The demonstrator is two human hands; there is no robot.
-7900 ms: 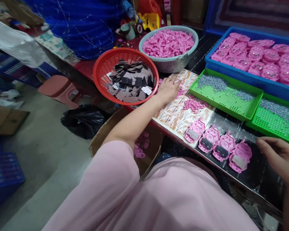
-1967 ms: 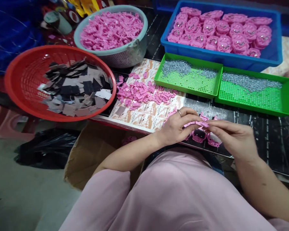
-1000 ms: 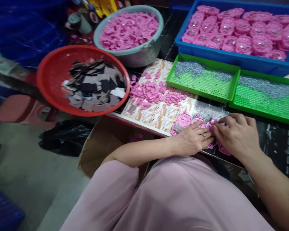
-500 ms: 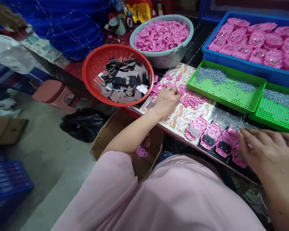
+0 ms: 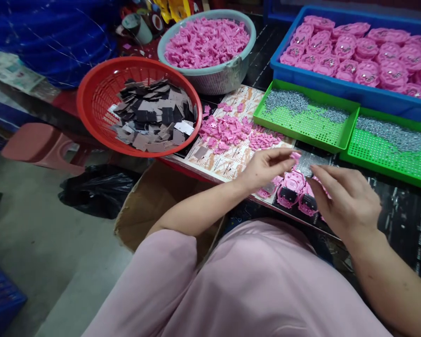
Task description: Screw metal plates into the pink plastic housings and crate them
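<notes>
My left hand (image 5: pixel 266 169) pinches a small pink plastic piece (image 5: pixel 295 158) between thumb and fingertips, above a row of pink plastic casings. My right hand (image 5: pixel 349 199) is to the right of it, fingers bent, thumb and forefinger a little apart over the same row. I see nothing held in it. Several pink casings (image 5: pixel 292 181) lie along the table's front edge; some have a black or grey plate (image 5: pixel 287 196) set in the lower half. My right hand hides part of the row. Loose small pink pieces (image 5: pixel 228 128) are heaped left of the hands, beside tiny pink parts (image 5: pixel 263 139).
A red basket (image 5: pixel 87 117) holds dark and grey plates. Behind it, a grey-blue basket (image 5: pixel 210 79) is full of pink parts. Green trays (image 5: pixel 308 128) hold screws; a blue tray (image 5: pixel 280 70) holds pink assemblies. A cardboard box (image 5: pixel 136 210) stands below the table edge.
My left hand has moved right, from the pink heap to over the casings, with a small pink piece. My right hand has lifted off the casings and turned toward it. The view has shifted.
</notes>
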